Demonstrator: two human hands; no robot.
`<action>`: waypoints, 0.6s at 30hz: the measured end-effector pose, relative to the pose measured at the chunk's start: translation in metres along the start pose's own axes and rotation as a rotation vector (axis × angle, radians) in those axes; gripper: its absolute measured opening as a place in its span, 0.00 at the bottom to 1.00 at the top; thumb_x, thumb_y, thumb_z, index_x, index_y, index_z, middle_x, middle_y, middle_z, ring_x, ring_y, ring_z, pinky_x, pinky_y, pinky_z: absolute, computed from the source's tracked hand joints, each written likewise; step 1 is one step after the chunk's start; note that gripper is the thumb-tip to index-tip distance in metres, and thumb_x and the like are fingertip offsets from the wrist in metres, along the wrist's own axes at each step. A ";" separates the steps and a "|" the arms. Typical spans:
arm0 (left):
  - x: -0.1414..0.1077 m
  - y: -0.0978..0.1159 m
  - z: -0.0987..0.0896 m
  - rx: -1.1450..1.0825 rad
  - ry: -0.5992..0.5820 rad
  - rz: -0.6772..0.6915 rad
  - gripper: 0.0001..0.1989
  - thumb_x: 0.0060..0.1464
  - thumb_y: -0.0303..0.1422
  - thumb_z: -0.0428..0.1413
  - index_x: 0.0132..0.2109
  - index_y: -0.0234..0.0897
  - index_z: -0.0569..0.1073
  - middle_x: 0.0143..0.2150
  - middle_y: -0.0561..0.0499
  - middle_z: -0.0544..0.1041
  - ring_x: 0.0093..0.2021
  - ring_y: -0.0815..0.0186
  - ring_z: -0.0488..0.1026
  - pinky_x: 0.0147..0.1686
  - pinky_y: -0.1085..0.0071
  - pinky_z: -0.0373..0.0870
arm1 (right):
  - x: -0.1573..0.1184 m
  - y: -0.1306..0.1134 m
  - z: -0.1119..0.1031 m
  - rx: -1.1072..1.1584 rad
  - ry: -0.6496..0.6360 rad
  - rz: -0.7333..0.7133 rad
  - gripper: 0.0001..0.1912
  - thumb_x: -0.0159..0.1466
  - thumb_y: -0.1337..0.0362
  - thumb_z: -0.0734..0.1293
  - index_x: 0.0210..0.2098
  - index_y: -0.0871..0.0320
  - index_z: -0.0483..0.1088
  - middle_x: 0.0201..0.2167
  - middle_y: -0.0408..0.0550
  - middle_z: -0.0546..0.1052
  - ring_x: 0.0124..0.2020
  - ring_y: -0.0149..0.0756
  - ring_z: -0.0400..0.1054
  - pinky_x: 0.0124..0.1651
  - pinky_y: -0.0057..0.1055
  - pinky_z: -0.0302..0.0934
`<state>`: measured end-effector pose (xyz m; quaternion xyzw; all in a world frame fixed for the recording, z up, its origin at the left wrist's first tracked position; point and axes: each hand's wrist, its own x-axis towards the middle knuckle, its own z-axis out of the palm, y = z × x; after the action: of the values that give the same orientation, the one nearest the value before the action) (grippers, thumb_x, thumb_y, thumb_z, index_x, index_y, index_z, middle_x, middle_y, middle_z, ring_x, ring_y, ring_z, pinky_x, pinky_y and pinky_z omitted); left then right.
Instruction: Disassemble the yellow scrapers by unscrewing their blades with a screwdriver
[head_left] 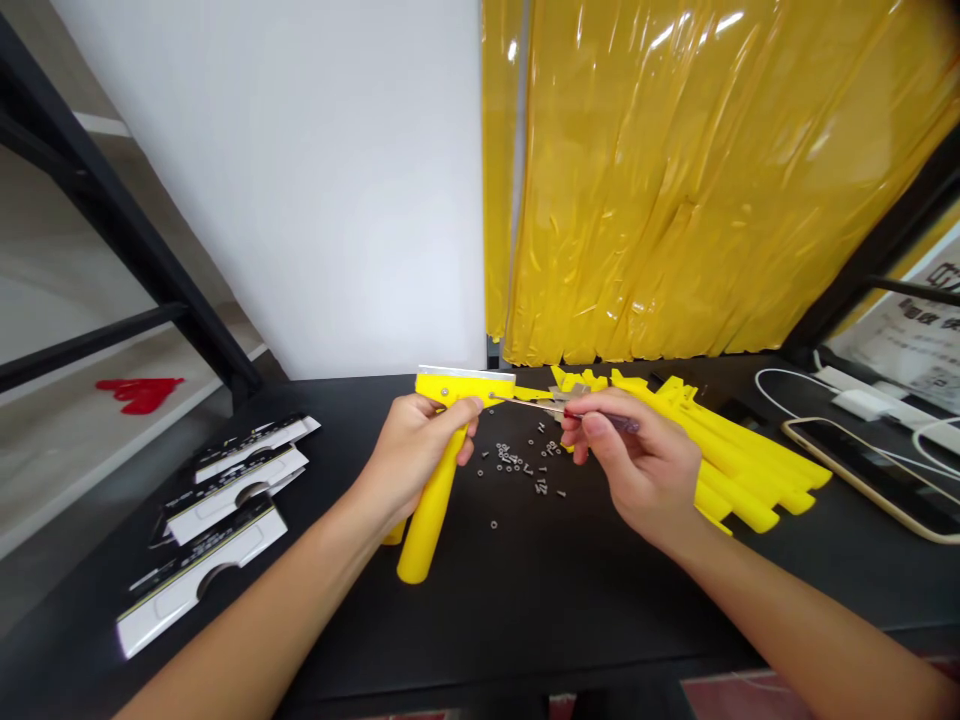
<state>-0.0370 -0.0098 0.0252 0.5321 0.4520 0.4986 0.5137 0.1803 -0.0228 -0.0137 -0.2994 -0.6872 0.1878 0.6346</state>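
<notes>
Screwdriver (619,423), right hand (637,465), scraper (433,510) (yellow), left hand (412,450)

A white wall (262,180) is seen straight ahead, and the area to its right is covered by a hanging sheet of glossy yellow plastic (675,170), which falls in creased folds to the back of a black tabletop (570,620). Bright glare is caught on the folds, and the room is evenly lit. On the left, a black metal frame (127,230) is angled across the view, with a pale surface (67,290) beyond it, marked by a red shape (139,395). On the right, a printed paper notice (907,340) is partly crossed by a black frame bar (877,240). A strip of reddish floor (705,695) is glimpsed below the table's front edge.
</notes>
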 end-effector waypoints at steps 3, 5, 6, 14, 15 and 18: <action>-0.001 -0.002 0.001 0.049 0.023 0.017 0.10 0.53 0.34 0.61 0.28 0.37 0.71 0.23 0.53 0.70 0.18 0.72 0.63 0.22 0.71 0.58 | 0.000 0.001 0.000 -0.023 -0.011 0.012 0.09 0.69 0.67 0.66 0.46 0.51 0.76 0.37 0.45 0.79 0.31 0.33 0.73 0.33 0.34 0.70; -0.002 -0.002 0.001 0.153 0.061 0.065 0.11 0.54 0.35 0.62 0.27 0.38 0.70 0.21 0.55 0.68 0.18 0.71 0.63 0.22 0.70 0.58 | 0.000 0.000 0.001 -0.028 -0.007 0.023 0.09 0.69 0.67 0.66 0.46 0.51 0.76 0.37 0.45 0.79 0.31 0.32 0.73 0.33 0.33 0.70; -0.002 -0.003 0.001 0.220 0.083 0.101 0.12 0.54 0.35 0.62 0.27 0.39 0.69 0.19 0.55 0.67 0.18 0.70 0.63 0.22 0.70 0.58 | 0.001 0.000 0.002 -0.021 -0.007 0.037 0.09 0.69 0.66 0.66 0.46 0.51 0.76 0.37 0.45 0.79 0.31 0.32 0.73 0.33 0.33 0.70; 0.001 -0.012 -0.006 0.458 0.211 0.349 0.08 0.57 0.37 0.61 0.33 0.40 0.72 0.27 0.55 0.73 0.19 0.70 0.70 0.22 0.71 0.65 | 0.014 0.002 -0.001 0.055 -0.270 0.557 0.17 0.68 0.50 0.65 0.39 0.58 0.76 0.19 0.36 0.62 0.16 0.23 0.51 0.15 0.23 0.45; 0.002 -0.013 -0.007 0.482 0.220 0.356 0.08 0.57 0.37 0.61 0.33 0.40 0.72 0.28 0.55 0.73 0.19 0.70 0.70 0.22 0.71 0.65 | 0.015 0.003 -0.002 0.093 -0.366 0.667 0.19 0.68 0.49 0.65 0.36 0.59 0.75 0.19 0.36 0.60 0.15 0.22 0.48 0.14 0.22 0.41; 0.003 -0.016 -0.008 0.538 0.232 0.352 0.10 0.59 0.39 0.60 0.33 0.40 0.70 0.26 0.56 0.73 0.18 0.70 0.70 0.21 0.72 0.65 | 0.017 0.006 -0.003 0.355 -0.545 0.957 0.21 0.67 0.46 0.64 0.30 0.57 0.65 0.19 0.33 0.55 0.16 0.21 0.40 0.15 0.20 0.34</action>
<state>-0.0442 -0.0049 0.0096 0.6582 0.5239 0.4998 0.2061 0.1838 -0.0080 -0.0043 -0.4066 -0.5718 0.6369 0.3194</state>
